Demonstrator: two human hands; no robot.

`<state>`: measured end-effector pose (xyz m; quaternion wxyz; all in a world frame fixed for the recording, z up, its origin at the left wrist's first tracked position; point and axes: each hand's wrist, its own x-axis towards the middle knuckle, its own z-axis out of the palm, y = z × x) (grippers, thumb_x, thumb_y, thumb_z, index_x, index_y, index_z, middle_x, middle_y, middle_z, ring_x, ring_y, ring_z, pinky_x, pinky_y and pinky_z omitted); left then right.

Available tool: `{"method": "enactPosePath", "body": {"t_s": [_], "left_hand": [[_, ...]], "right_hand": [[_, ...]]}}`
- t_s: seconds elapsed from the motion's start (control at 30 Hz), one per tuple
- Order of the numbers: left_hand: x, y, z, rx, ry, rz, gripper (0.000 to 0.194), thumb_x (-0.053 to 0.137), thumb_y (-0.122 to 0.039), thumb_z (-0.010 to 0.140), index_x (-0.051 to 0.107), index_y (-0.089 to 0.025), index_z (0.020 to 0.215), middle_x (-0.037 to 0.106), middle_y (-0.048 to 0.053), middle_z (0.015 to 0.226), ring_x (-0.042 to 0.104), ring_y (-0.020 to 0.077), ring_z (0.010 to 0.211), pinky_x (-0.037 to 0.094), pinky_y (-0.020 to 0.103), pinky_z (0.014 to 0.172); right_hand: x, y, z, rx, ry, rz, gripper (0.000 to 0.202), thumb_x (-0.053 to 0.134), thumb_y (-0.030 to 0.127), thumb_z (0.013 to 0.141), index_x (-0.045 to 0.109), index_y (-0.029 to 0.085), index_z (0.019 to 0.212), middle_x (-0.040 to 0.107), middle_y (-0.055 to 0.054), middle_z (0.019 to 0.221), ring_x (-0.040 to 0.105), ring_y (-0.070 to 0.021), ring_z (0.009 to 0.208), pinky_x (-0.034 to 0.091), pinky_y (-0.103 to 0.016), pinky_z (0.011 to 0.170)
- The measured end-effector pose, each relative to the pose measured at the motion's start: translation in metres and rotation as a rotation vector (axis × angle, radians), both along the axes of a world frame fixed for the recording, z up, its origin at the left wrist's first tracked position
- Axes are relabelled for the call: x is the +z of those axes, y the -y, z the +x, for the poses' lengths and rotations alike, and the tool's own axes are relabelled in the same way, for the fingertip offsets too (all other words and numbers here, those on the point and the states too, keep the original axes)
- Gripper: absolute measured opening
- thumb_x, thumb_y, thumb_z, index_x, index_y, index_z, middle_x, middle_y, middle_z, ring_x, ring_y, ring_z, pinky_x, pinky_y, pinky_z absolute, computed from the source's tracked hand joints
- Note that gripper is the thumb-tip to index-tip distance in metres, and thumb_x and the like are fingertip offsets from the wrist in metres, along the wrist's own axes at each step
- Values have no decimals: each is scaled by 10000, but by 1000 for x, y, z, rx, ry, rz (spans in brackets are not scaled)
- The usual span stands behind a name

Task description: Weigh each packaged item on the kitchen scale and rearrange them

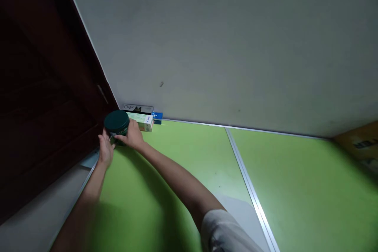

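A dark green jar (pixel 116 121) with a wide round lid stands upright at the far left corner of the green tabletop (pixel 189 157). Around its right side wrap the fingers of my right hand (pixel 133 135), with the thumb across its front. My left hand (pixel 105 149) presses against the jar's lower left side, palm toward it. Just behind and right of the jar lies a pale green and white box (pixel 141 120). A grey and black box (pixel 138 108) is behind that one, and a small blue box (pixel 158 117) sits at its right end.
A grey wall (pixel 206 47) rises along the table's back edge. On the left is a dark brown door (pixel 44 67). A metal strip (pixel 245 173) crosses the tabletop, with a whitish flat shape (pixel 239 212) beside it. An orange-brown box (pixel 362 143) stands at the far right.
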<state>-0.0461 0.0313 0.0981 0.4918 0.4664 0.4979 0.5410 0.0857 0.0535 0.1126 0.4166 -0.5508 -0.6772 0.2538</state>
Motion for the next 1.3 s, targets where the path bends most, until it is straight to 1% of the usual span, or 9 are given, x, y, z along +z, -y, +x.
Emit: {"method": "enactPosePath", "body": {"t_s": [0.2, 0.33, 0.47, 0.57, 0.67, 0.8, 0.97, 1.13, 1.3], "left_hand": [[1, -18, 5, 56, -88, -51, 819, 38, -797, 816, 38, -384, 1524, 14, 13, 1645, 55, 222, 1505, 78, 539, 1172], [4, -13, 9, 93, -162, -45, 819, 91, -765, 839, -6, -339, 1531, 20, 21, 1645, 97, 221, 1501, 159, 490, 1177], [3, 27, 24, 284, -209, 49, 806, 191, -667, 883, 19, -221, 1532, -4, 80, 1641, 10, 207, 1508, 108, 441, 1201], [3, 81, 58, 120, -235, 131, 690, 311, -593, 914, 268, -202, 1481, 224, 100, 1595, 146, 226, 1492, 150, 404, 1207], [12, 139, 106, -383, -279, 97, 555, 387, -586, 919, 513, -239, 1334, 442, 84, 1480, 352, 280, 1407, 258, 452, 1182], [32, 202, 183, -916, -349, -69, 587, 423, -653, 877, 541, -311, 1339, 396, 49, 1527, 427, 353, 1342, 313, 575, 1136], [50, 268, 296, -1366, -336, -17, 573, 375, -647, 902, 558, -324, 1339, 431, 39, 1511, 370, 333, 1393, 272, 544, 1170], [48, 330, 428, -1592, -212, 42, 617, 334, -653, 920, 522, -281, 1375, 447, 71, 1499, 381, 294, 1395, 272, 514, 1170], [46, 375, 554, -1570, -121, -144, 747, 203, -708, 905, 301, -267, 1501, 220, 79, 1607, 216, 296, 1475, 268, 542, 1146]], "right_hand": [[-1, -6, -4, 11, 35, -60, 921, 761, 442, 728, 273, 67, 1414, 431, -248, 1383, 386, -357, 1316, 432, -519, 1023], [5, 1, 8, 88, 14, -153, 929, 780, 329, 729, 249, 74, 1448, 360, -257, 1465, 341, -378, 1367, 378, -545, 1070], [8, 31, 59, 148, -13, -205, 806, 804, 300, 692, 423, 113, 1378, 468, -221, 1421, 437, -379, 1324, 388, -558, 1063], [10, 87, 124, 187, -38, -280, 587, 781, 304, 711, 591, 108, 1230, 673, -171, 1174, 659, -318, 1049, 538, -477, 896], [18, 174, 195, 219, -85, -372, 448, 779, 330, 710, 682, 141, 1105, 748, -73, 958, 716, -212, 802, 591, -341, 734], [33, 300, 272, 263, -304, -434, 470, 722, 345, 781, 635, 170, 1208, 727, -59, 1055, 700, -173, 908, 558, -298, 826], [31, 427, 343, -83, -508, -283, 346, 665, 337, 838, 654, 154, 1132, 709, -88, 1050, 680, -185, 939, 534, -364, 874], [13, 513, 415, -557, -642, -65, 343, 662, 412, 811, 661, 182, 1066, 715, -86, 1049, 673, -200, 976, 514, -424, 927], [-2, 555, 537, -1282, -543, 219, 437, 639, 326, 676, 619, 189, 1091, 686, -100, 1098, 637, -241, 1036, 481, -491, 949]]}}
